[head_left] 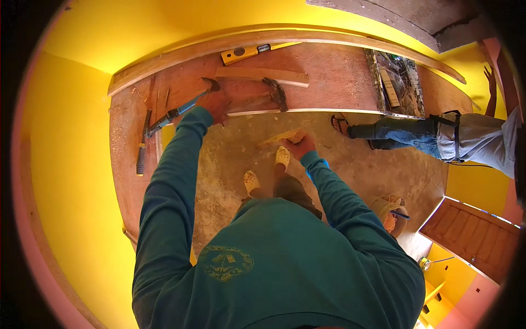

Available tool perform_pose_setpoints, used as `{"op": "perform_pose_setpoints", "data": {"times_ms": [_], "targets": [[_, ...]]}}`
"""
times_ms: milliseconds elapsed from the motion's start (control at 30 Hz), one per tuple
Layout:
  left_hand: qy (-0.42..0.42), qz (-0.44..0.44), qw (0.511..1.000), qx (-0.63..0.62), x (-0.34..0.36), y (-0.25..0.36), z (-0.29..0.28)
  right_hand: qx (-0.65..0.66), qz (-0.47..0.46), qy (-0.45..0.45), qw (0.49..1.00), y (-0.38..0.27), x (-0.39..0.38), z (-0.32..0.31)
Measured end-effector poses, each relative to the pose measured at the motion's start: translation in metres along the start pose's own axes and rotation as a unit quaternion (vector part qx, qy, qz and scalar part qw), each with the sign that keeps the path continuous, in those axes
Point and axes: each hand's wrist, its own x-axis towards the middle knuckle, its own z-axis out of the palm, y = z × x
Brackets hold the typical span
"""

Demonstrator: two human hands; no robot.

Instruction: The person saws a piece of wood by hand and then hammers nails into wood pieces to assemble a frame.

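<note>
My left hand [216, 105] is at the workbench's near edge, fingers curled around what looks like the handle end of a hammer [278, 94], whose dark head is off to the right. Close above that hand is a dark claw-shaped head [210, 84]. A blue-and-black handled tool [174, 114] runs leftward from beside it. My right hand [302, 145] is closed on the right end of a short wood piece [282, 137], held above the floor in front of the bench.
On the workbench [339, 82] lie a yellow spirit level [246, 53], a wooden strip [263, 74] and a dark-handled tool [141, 156]. A framed opening [402, 82] holds scraps. At right stands another person [422, 134]; a bucket [390, 211] sits on the floor.
</note>
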Motion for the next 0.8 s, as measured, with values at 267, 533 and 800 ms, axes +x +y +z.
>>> {"op": "perform_pose_setpoints", "data": {"times_ms": [267, 533, 800], "targets": [[0.275, -0.013, 0.961, -0.024, -0.012, 0.045, 0.021, -0.035, -0.052, 0.059, 0.996, -0.058, -0.022, -0.047], [0.152, 0.013, 0.936, -0.319, -0.066, 0.122, 0.120, 0.092, -0.186, 0.161, 0.965, -0.190, -0.018, -0.132], [0.274, -0.047, 0.885, -0.374, -0.113, 0.108, 0.008, 0.283, -0.099, 0.263, 0.917, -0.218, 0.033, -0.232]]}}
